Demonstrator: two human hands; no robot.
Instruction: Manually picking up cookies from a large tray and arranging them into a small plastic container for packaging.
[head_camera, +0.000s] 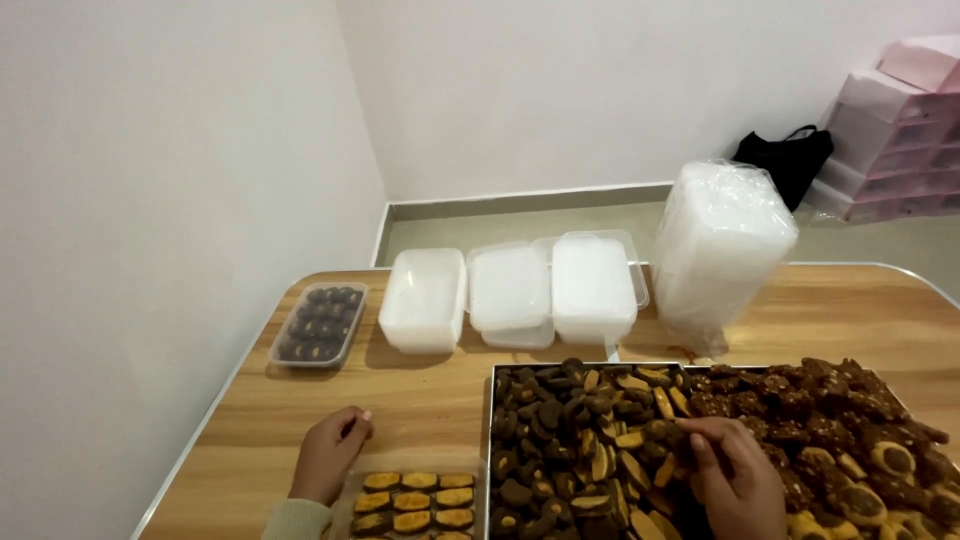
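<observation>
Filling a clear box with chocolate-dipped biscuits, a few rows in.

The small clear box (415, 500) at the near bench (430, 405) edge holds neat rows of half-dipped biscuits; the left hand (330, 455), fingers curled, steadies its far corner. The right hand (735, 470) seems to pinch one biscuit from the heaped metal tray (600, 450), though the fingertips blur into the pile. The next move likely calls for setting that piece flat beside the others. The box's near end and the tray's front are cut off; a filled box (318, 325) and empty lidded tubs (510, 290) stand beyond.
</observation>
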